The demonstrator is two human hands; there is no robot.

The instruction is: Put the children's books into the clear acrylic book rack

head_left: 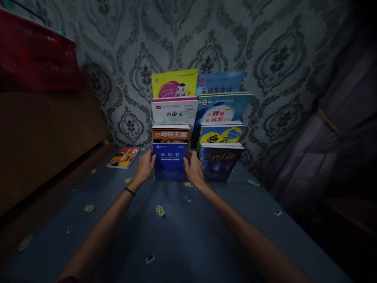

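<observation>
A blue book [170, 167] with white lettering and "2022" stands upright at the front of the left row. My left hand [145, 165] is closed on its left edge and my right hand [193, 167] on its right edge. Behind it rise an orange-brown book [171, 135], a pale book [174, 112] and a yellow book [175, 83]. Beside my right hand, a dark blue book [219, 163] fronts the right row. A blue and yellow book [222, 133], a teal book [220, 110] and a light blue book [220, 81] stand behind that one.
An orange book [123, 157] lies flat to the left on the blue patterned cloth [129, 243]. Further left, a red basket [38, 59] sits on a brown wooden piece [44, 145]. Patterned wallpaper [129, 51] backs the books, and a tied curtain [321, 133] hangs at the right.
</observation>
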